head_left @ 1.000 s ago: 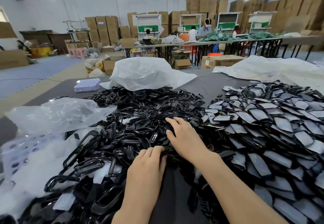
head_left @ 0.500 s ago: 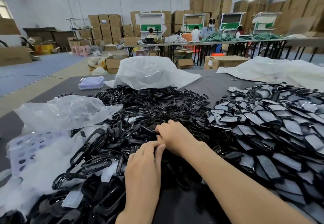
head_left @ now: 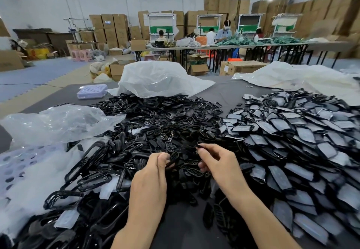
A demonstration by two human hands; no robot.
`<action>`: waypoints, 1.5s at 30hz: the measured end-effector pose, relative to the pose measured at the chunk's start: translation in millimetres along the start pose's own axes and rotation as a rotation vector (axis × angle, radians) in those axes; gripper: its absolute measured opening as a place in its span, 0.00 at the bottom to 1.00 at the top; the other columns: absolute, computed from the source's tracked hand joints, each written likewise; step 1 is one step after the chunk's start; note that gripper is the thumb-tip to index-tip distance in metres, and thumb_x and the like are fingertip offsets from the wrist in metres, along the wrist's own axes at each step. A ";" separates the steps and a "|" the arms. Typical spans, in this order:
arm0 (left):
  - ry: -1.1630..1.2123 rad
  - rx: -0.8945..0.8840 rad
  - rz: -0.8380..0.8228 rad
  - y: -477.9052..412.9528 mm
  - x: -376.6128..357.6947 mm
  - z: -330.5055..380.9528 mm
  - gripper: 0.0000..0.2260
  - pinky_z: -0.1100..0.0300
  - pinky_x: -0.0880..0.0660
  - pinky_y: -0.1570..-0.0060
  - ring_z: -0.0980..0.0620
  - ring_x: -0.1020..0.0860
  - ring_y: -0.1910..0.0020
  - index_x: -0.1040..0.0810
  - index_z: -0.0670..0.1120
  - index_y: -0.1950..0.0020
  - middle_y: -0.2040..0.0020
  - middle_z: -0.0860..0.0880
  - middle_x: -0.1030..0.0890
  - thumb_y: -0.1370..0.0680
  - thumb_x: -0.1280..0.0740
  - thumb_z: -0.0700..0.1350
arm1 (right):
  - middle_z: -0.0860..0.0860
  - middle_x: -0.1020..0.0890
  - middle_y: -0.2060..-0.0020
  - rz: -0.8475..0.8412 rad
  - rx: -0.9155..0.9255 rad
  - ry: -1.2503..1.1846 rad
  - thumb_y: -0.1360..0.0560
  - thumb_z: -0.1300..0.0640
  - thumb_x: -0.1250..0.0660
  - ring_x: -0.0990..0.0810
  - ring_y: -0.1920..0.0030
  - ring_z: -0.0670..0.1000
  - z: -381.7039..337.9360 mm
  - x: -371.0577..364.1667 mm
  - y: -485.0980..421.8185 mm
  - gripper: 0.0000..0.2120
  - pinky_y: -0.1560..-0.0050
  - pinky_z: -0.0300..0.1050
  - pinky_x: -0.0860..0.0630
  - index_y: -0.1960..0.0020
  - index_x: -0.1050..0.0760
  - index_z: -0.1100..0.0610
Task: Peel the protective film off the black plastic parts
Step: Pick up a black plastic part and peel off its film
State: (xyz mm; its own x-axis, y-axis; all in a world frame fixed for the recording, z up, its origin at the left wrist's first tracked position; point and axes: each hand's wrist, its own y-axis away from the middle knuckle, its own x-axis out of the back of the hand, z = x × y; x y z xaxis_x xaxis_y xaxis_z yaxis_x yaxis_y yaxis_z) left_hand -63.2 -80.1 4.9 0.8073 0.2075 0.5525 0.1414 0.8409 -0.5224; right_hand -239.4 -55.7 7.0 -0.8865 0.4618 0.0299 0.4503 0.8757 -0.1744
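Pinches a small slotted black part (head_left: 174,156) at the fingertips of the left hand (head_left: 150,182), just above the middle heap. Grips a black sliver (head_left: 199,146) between thumb and forefinger of the right hand (head_left: 222,165), close beside. Underneath, glossy loop-shaped frames (head_left: 93,163), thickly tangled. To the right, overlapping flat parts (head_left: 282,172) under dull grey film (head_left: 303,131). Beyond, a crumpled clear bag (head_left: 58,122), a white bag (head_left: 155,79) and a perforated lilac tray (head_left: 91,90) on the dark table (head_left: 224,91).

Both forearms are seen bare as far as the frame's edge. The left grip (head_left: 150,182) and the right grip (head_left: 221,166) are likewise bare and slender-fingered, with short, plain nails shown on some fingertips (head_left: 200,152).
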 end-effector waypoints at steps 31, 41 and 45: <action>1.229 0.502 -0.336 -1.4 -8.0 24.8 0.14 0.64 0.25 0.73 0.53 0.22 0.70 0.21 0.40 0.38 0.62 0.43 0.19 0.22 0.37 0.41 | 0.43 0.14 0.62 0.077 -0.062 -0.201 0.18 0.61 0.37 0.14 0.62 0.47 6.8 4.9 2.3 0.13 0.52 0.45 0.19 0.41 0.20 0.45; 1.157 0.520 -0.272 -2.8 -7.9 21.3 0.08 0.65 0.20 0.62 0.47 0.14 0.58 0.21 0.38 0.43 0.53 0.39 0.14 0.19 0.38 0.36 | 0.47 0.13 0.61 0.055 -0.053 -0.167 0.19 0.60 0.34 0.14 0.60 0.46 5.2 4.5 3.9 0.12 0.48 0.46 0.19 0.45 0.18 0.44; 0.937 0.387 -0.215 -1.3 -11.9 17.2 0.11 0.62 0.21 0.65 0.53 0.21 0.65 0.14 0.50 0.47 0.63 0.49 0.19 0.23 0.35 0.49 | 0.48 0.13 0.62 0.032 -0.043 -0.154 0.20 0.61 0.33 0.15 0.63 0.45 2.5 4.1 6.4 0.11 0.55 0.37 0.19 0.45 0.17 0.46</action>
State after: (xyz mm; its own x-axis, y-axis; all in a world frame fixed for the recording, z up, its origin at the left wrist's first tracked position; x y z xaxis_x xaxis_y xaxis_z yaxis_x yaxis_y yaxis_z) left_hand -82.8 -75.1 10.1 0.9324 -0.2985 -0.2040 0.2748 0.9517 -0.1367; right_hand -240.5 -48.5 3.6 -0.8759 0.4657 -0.1267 0.4801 0.8675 -0.1304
